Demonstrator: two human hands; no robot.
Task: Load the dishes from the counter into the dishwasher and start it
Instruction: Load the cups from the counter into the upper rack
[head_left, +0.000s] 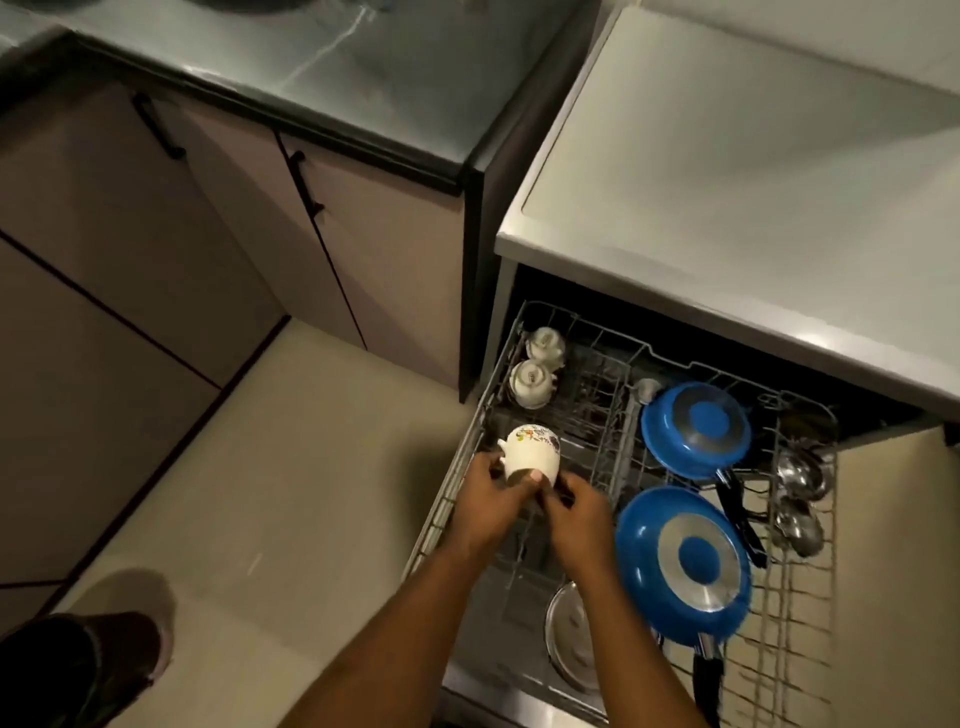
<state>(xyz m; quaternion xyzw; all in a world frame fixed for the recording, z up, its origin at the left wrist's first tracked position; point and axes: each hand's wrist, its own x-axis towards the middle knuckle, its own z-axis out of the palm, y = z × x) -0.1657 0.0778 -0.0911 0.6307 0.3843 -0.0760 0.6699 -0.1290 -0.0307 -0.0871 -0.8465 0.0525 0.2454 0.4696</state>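
Observation:
A white flowered cup (530, 451) is held tilted over the left side of the pulled-out dishwasher rack (470, 447). My left hand (493, 501) grips the cup near its rim, thumb on its side. My right hand (579, 514) is just right of the cup with fingers curled toward it; whether it holds anything is hidden. Two more white cups (532, 384) sit upside down at the rack's far left. Two blue pans (693, 431) (685, 566) lie bottom-up on the right.
Steel ladles or spoons (800, 493) stand at the rack's right edge. A steel plate (571, 639) shows below in the lower rack. The white counter (727, 182) overhangs the dishwasher. Cabinets (208, 234) are to the left, my shoe (88, 670) on the floor.

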